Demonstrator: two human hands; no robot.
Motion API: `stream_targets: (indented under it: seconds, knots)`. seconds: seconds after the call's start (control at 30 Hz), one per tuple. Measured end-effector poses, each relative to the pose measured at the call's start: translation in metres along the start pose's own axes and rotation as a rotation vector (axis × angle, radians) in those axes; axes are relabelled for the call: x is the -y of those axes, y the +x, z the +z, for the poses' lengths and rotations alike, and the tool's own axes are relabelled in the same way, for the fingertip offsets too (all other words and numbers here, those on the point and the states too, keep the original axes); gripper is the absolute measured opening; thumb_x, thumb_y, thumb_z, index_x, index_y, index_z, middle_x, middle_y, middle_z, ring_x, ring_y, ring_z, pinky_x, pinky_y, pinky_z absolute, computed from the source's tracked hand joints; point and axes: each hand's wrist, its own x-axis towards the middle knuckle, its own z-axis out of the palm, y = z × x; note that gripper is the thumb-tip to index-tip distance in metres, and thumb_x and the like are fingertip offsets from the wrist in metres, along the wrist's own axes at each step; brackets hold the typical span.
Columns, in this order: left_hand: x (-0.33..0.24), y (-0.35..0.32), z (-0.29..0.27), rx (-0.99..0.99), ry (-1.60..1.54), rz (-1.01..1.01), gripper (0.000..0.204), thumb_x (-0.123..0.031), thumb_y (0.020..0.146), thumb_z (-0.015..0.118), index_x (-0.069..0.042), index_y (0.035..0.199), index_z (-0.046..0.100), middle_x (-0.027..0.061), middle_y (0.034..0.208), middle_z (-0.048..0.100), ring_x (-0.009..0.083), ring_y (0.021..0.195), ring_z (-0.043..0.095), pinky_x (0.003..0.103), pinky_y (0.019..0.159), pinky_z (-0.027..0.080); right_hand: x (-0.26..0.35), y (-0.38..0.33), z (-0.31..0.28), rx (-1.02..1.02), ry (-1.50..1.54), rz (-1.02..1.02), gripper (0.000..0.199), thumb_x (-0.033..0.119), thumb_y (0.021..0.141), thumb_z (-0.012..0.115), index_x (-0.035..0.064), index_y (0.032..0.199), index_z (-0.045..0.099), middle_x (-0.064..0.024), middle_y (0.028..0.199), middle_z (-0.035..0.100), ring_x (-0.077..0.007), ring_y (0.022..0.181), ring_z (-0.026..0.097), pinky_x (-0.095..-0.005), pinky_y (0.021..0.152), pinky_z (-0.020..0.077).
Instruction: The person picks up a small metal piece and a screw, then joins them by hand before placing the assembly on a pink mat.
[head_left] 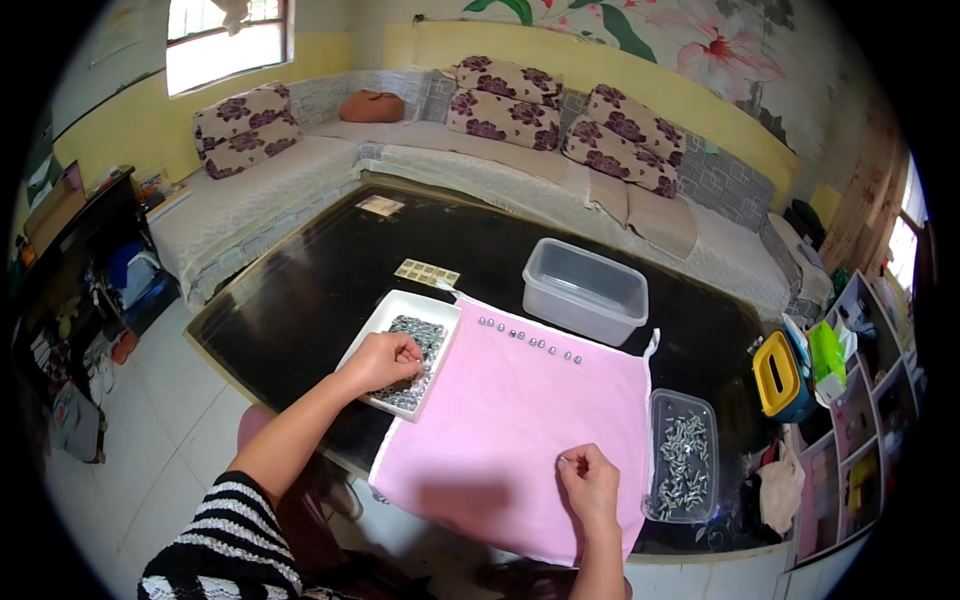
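My left hand (378, 364) is over a white tray (384, 313) of small silvery metal nuts (420, 333), its thumb and fingertips pinched together. Whether a nut is between them cannot be made out. Above the near right part of a pink cloth (500, 420), my right hand (592, 488) is closed in a pinch; anything in it is too small to name. Along the far side of the cloth runs a slanting row of several small silvery metal pieces (513, 333). Right of the cloth, a clear plastic box (690, 404) holds a heap of metal bolts (683, 462).
The cloth lies on a black table (290, 300). Behind it stands a translucent plastic tub (580, 308), with a gridded card (427, 272) to the left. A blue bin with a yellow lid (777, 375) and shelves are at right. A sofa (430, 150) lines the far side.
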Motion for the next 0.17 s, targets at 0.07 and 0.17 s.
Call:
stream_targets:
  seconds: [0.07,0.17]
  knots:
    - [-0.023,-0.01,0.013,0.023,-0.375,-0.002,0.014,-0.007,0.074,0.066,0.001,0.084,0.061,0.0073,0.074,0.063,0.0103,0.064,0.06,0.022,0.06,0.049,-0.002,0.001,0.004,0.02,0.112,0.003,0.005,0.006,0.073,0.062,0.0028,0.077,0.06,-0.0046,0.063,0.057,-0.0136,0.054,0.052,-0.0252,0.055,0.045]
    - [-0.047,-0.014,0.041,0.21,-0.644,-0.013,0.016,-0.005,0.075,0.066,0.001,0.088,0.059,0.0099,0.079,0.063,0.0141,0.073,0.063,0.022,0.067,0.051,-0.016,0.002,0.014,0.1,0.442,0.11,0.004,0.009,0.077,0.061,0.006,0.08,0.061,-0.0024,0.066,0.06,-0.0144,0.056,0.053,-0.0247,0.057,0.0464]
